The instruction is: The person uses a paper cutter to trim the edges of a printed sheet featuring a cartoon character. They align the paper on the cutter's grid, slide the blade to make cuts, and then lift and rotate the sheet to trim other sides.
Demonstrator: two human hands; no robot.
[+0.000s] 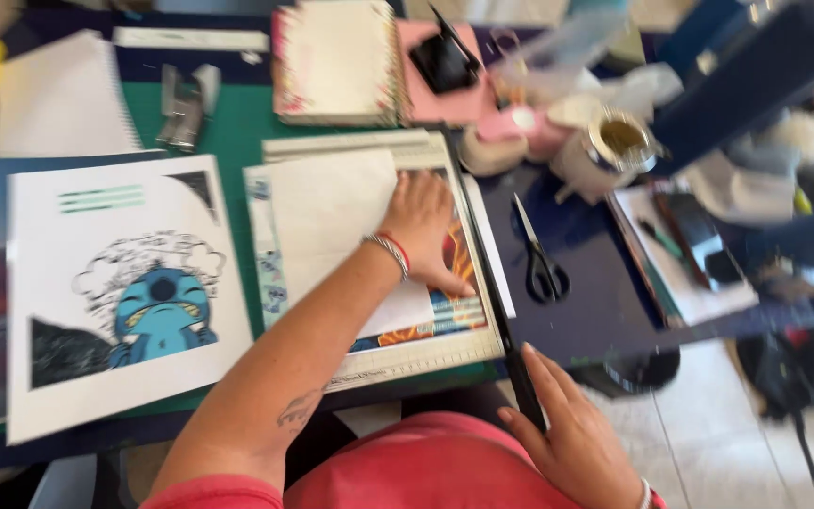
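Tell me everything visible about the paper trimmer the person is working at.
The flat pale paper trimmer lies on the green cutting mat, ruled markings along its near edge. Its long black blade arm runs down the right side. The left hand presses white paper over a colourful print; the right hand grips the arm's near end.

Wore a coral-pink short-sleeved top, its sleeve edge showing at the left shoulder and the fabric bunched across the lap. Had the left forearm bare down to the left hand (423, 224), with a small dark tattoo of fine looping lines on the inner arm near the elbow. Carried two bracelets at the left wrist: a silvery beaded one and a thin red cord beside it. Showed a pale band with a touch of pink at the wrist of the right hand (572, 438)
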